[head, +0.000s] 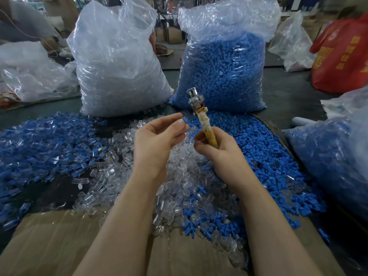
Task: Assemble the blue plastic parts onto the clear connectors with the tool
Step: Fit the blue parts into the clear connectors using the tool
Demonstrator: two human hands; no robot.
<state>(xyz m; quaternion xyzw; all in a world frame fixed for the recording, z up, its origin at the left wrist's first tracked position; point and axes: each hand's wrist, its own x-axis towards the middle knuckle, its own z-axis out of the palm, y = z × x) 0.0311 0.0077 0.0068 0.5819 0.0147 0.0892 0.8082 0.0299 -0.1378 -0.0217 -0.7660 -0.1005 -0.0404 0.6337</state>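
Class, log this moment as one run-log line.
left hand: pinches blue part | right hand: grips tool upright | step: part not yet on connector

Two bare forearms reach forward from the near edge, side by side and raised. The left hand [157, 140] is held palm toward the viewer, its thumb and forefinger pinched together at the fingertips [180, 122]. The right hand [216, 149] sits just beside it, fingers curled in a fist-like grip, thumb pointing left toward the other hand.
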